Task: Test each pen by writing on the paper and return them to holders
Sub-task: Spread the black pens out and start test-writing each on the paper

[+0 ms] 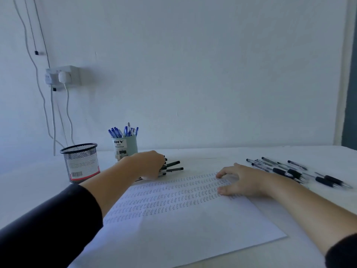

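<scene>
The left hand (149,164) reaches forward across the table (222,157), and its grip closes round a bundle of dark pens (171,167) lying just past the far left corner of the paper (183,213). The fingers are curled over the barrels, and the pen ends stick out from the grip toward the right, resting low over the table. Just behind that grip stands a pale round holder (125,148) with a printed label, filled with blue pens (123,131) standing upright. To the left of the grip, and a little nearer, stands a black mesh holder (81,162) with a white and red label; whether anything lies inside it cannot be told.

The right hand (245,182) lies on the far right part of the paper, its fingers relaxed and loosely bent, the fingertips (221,190) touching the sheet; this grip holds nothing. The sheet under it carries many rows of small handwritten marks across its far half, while the near half is blank. To the right of this hand and just beyond it, a scatter of black pens (295,172) lies flat on the table, apart from the paper, with some barrels crossing one another.

Both forearms are bare, with dark sleeves (48,229) pushed up toward the elbows. Behind the table is a pale wall with a socket (63,75), a plug in it and cables hanging down at the left.
</scene>
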